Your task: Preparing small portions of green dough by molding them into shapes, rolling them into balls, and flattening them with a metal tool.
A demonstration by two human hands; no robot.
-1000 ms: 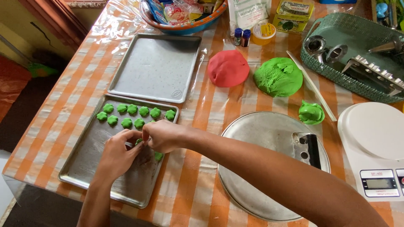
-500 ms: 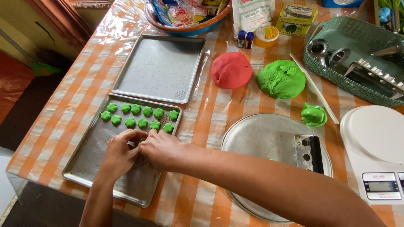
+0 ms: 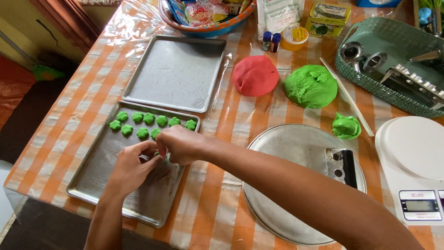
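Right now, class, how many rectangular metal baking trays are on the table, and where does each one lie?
2. One rectangular tray, bare, lies farther back, near the bowl. The second tray, nearer the person, holds small green dough pieces and lies under both hands.

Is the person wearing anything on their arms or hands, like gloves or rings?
No. Both arms are bare as far as the picture shows: no sleeves, no gloves. The left hand and the right hand show no rings, and neither wrist has a watch or bracelet. The fingertips are partly hidden, so the nails can't be made out.
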